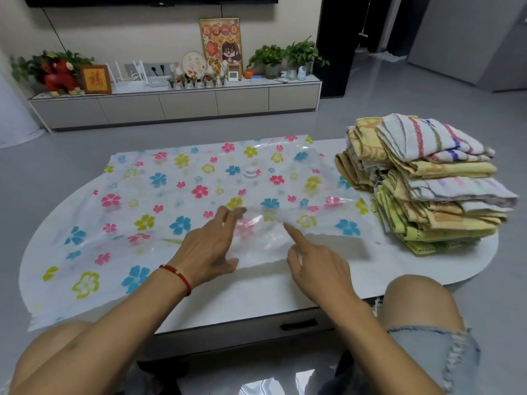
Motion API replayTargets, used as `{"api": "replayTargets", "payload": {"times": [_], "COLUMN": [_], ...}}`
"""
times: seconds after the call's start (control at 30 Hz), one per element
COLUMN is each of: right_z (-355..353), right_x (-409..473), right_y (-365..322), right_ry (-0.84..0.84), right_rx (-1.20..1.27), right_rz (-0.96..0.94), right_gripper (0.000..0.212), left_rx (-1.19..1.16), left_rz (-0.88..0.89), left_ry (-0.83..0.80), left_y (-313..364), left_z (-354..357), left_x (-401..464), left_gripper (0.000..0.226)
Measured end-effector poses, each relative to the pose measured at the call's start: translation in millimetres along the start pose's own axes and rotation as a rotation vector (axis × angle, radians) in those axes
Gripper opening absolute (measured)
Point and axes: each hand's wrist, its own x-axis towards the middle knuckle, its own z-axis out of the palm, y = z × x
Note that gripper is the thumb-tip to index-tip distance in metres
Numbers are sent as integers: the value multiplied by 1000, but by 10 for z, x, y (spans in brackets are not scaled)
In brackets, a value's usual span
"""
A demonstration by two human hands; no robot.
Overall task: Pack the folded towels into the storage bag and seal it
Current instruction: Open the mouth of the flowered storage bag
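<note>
A clear plastic storage bag point(159, 201) printed with pink, blue and yellow flowers lies flat across the white oval table point(356, 269). A white round valve point(251, 171) sits near the bag's middle. A tall stack of folded towels point(427, 189), yellow ones and white striped ones, stands on the table's right end, beside the bag. My left hand point(208, 252) rests on the bag's near edge with fingers spread, a red bracelet on its wrist. My right hand point(316, 266) is next to it, index finger stretched onto the plastic. Between my hands the bag's edge is lifted a little.
My bare knees point(419, 303) sit close to the table's near edge. Beyond the table is grey floor, then a long low cabinet point(176, 106) with plants, frames and small ornaments along the wall. A drawer handle point(299, 325) shows under the tabletop.
</note>
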Motion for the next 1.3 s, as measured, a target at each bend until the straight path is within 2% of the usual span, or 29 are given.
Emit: {"api": "replayTargets", "payload": {"times": [0.13,0.23,0.3,0.4,0.43,0.5,0.6,0.67,0.77,0.83,0.9,0.97,1.0,1.07,1.13,1.2,1.3], "right_z": [132,86,24,-78,-134,-223,-223,-154,-111,-139,-151,-141,-120,4,160,320,431], "right_x": [-87,-75,-43,55,89,138,62,-10,-61,-47,-22,-38,-73,-150,-136,-33,108], "right_y": [150,121,87,94,102,150,247,337,467,497,505,422,327,4,-396,-689,-849], "right_ry": [-136,-167,-133,150,217,233,129,40,-62,-44,-38,34,111,257,245,145,86], "right_rx": [462,727,608,129,42,-42,-47,63,557,759,784,621,457,178,36,-40,36], "right_rz": [315,403,307,21,-19,18,155,289,541,571,582,522,412,55,-231,-342,-326], "right_gripper": [70,70,65,57,56,56,68,76,76,74,73,67,59,44,43,41,28], "left_rx": [-113,-70,-22,49,63,90,94,27,-132,-181,-198,-237,-263,-324,-393,-457,-397], "left_rz": [-101,-73,-41,5,10,19,21,-10,-90,-115,-107,-66,-35,6,15,27,47], "left_ry": [67,55,33,-7,-15,-19,-19,0,55,71,64,63,58,22,-1,5,63], "left_y": [-55,-18,10,-14,-31,-60,-93,-146,-261,-307,-305,-292,-283,-251,-222,-202,-171], "left_z": [-208,-299,-297,-254,-243,-227,-221,-240,-267,-273,-261,-237,-222,-197,-203,-249,-295], "left_x": [188,247,214,122,96,61,41,66,148,201,216,184,155,88,31,-32,-193], "left_gripper": [104,110,112,112,112,112,113,112,113,114,112,105,101,90,78,60,24]}}
